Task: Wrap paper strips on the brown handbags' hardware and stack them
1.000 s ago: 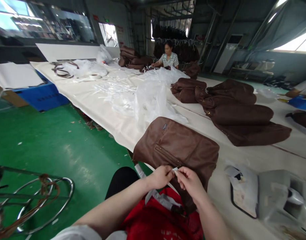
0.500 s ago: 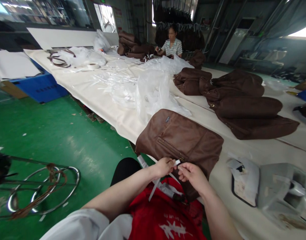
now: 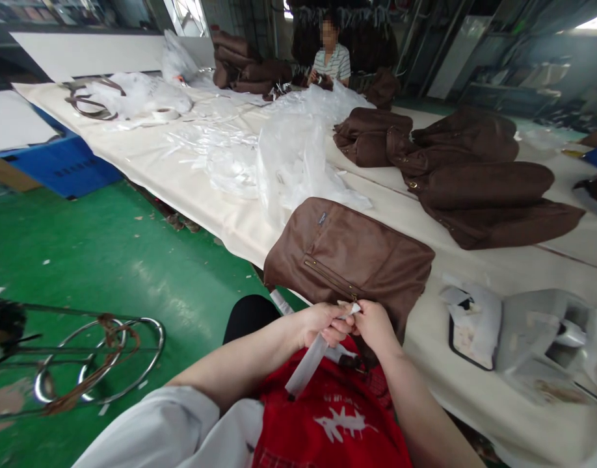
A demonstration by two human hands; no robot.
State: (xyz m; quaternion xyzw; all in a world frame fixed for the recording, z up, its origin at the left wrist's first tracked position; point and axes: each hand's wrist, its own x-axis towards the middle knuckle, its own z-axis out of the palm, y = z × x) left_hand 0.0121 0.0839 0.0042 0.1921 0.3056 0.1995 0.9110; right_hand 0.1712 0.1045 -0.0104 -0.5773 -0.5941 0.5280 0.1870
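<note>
A brown bag (image 3: 367,250) lies at the table's near edge, its zipped pocket facing up. Just below the zip, my left hand (image 3: 326,323) is closed on a white strip (image 3: 307,367), whose loose end hangs down over the red apron (image 3: 337,409). The fingers of my right hand (image 3: 372,323) pinch the strip's upper end close to the zip pull. Both hands nearly touch at the bag's lower edge, and they hide part of the strip and the bag.
Crumpled clear plastic (image 3: 298,162) lies beyond the bag. More brown bags (image 3: 484,185) are piled to the right, near a grey plastic tray (image 3: 523,325). A person (image 3: 332,55) sits across the table (image 3: 211,201). A metal-ringed stool (image 3: 127,364) stands at left.
My hands have come together at the strip, and my right fingers now pinch its end. A longer, wider length of strip hangs below my left hand. The view has tilted down slightly.
</note>
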